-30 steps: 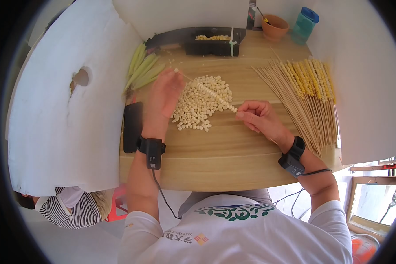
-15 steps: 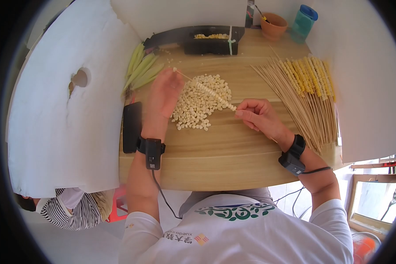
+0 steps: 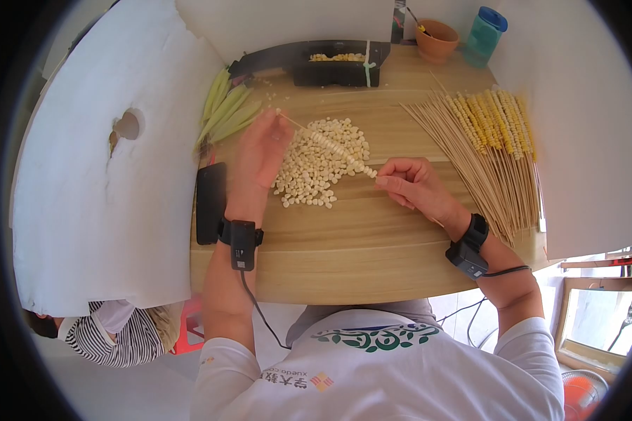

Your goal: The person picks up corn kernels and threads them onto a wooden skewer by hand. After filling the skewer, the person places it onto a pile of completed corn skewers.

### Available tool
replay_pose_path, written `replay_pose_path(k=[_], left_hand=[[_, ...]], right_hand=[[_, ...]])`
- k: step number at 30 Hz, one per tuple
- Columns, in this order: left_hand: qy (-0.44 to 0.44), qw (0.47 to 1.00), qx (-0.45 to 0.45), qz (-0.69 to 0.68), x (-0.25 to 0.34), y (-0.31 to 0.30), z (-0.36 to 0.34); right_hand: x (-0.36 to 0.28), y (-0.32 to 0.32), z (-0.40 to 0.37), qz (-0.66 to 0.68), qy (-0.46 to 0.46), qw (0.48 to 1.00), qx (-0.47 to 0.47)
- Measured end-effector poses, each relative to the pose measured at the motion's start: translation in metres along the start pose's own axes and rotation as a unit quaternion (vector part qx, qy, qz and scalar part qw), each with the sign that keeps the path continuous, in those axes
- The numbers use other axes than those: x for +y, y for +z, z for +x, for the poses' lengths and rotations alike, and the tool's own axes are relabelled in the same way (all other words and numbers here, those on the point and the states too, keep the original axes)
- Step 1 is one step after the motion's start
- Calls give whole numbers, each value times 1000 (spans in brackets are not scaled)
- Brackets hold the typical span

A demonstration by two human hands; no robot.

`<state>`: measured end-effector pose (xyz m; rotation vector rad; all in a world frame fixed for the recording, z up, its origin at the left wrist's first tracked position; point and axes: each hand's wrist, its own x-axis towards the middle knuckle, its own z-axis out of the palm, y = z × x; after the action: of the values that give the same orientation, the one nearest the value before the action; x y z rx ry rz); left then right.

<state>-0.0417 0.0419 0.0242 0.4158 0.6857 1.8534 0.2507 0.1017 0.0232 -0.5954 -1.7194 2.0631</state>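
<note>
A thin wooden skewer (image 3: 337, 149) slants above the table, threaded with a row of pale corn kernels along much of its length. My right hand (image 3: 416, 188) is closed around the skewer below the row, its thumb and fingers pinched together. At the far end, my left hand (image 3: 263, 147) has its fingertips together on a single corn kernel (image 3: 279, 111) at the skewer's tip. Behind the skewer spreads a pile of loose corn kernels (image 3: 305, 175), partly covered by the skewer and my left hand.
Bare skewers (image 3: 463, 172) and yellow kernel-threaded skewers (image 3: 495, 123) lie at the right. Green husks (image 3: 225, 112) and a black phone (image 3: 211, 203) are at the left. A black holder (image 3: 337, 72), a clay pot (image 3: 437, 42) and a blue-lidded bottle (image 3: 484, 38) stand at the back.
</note>
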Motion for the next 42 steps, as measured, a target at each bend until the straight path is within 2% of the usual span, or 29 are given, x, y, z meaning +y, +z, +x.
replay_pose_path(k=[15,31,42], left_hand=[[40,997,-7,71,-3,-1,-2],[33,996,-40,73,2,-3,0],[-3,997,-41,67,4,0,-2]], right_hand=[[0,1,0,-2,-2,1000,17],[0,-7,2,5,-21,1000,16],[-2,-7,1,6,-28,1000,6]])
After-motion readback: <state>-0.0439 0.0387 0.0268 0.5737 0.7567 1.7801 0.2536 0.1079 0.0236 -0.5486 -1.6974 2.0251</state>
